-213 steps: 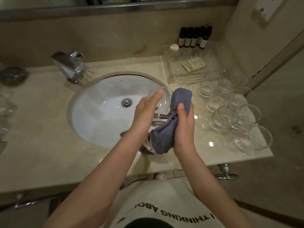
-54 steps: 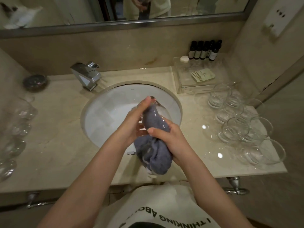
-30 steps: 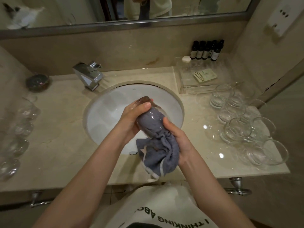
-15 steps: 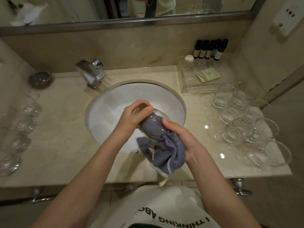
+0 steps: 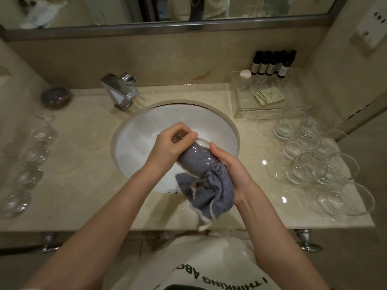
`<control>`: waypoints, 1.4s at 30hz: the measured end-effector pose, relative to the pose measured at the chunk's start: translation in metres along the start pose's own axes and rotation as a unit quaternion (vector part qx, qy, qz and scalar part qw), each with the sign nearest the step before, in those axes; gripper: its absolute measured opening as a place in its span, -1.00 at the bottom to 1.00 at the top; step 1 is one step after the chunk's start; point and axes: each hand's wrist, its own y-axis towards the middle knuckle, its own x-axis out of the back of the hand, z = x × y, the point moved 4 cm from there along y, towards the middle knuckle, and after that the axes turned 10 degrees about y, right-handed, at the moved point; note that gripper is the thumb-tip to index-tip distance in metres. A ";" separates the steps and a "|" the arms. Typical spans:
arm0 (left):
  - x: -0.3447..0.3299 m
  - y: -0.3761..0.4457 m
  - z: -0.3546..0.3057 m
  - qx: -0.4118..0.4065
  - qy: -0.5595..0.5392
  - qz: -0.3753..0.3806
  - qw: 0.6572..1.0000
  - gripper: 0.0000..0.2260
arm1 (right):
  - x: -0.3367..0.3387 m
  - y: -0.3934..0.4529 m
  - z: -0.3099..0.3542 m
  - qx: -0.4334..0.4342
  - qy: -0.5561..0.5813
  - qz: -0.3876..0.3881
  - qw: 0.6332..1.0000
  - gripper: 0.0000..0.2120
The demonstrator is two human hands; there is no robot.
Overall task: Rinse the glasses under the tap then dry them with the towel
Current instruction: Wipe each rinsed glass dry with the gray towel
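Currently, at frame centre above the sink, the left hand grips the glass by its base; the right hand clasps the towel stuffed inside. Wet glass may slip; excessive twisting force could crack it.

On the counter to my far right, a row of small dark bottles stands against the wall, a round white cap just beside them. A clear tray in front holds a pale packet. A dark little dish sits back left, the mirror above.
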 end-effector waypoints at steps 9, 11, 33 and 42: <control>0.007 -0.024 0.011 0.356 -0.104 0.133 0.919 -0.52 | -0.008 0.005 -0.001 0.136 -0.257 -0.074 0.954 -0.74; 0.010 -0.022 0.013 0.282 -0.092 0.059 0.953 -0.69 | -0.012 0.007 -0.002 0.114 -0.234 -0.067 0.963 -0.68; 0.074 -0.021 0.035 0.062 -0.017 0.065 0.996 -0.64 | -0.024 0.047 -0.035 0.075 -0.138 -0.115 0.981 -0.61; 0.108 -0.010 0.063 0.231 0.052 0.543 0.806 -0.15 | -0.066 0.072 -0.052 0.041 -0.306 -0.045 0.950 -0.80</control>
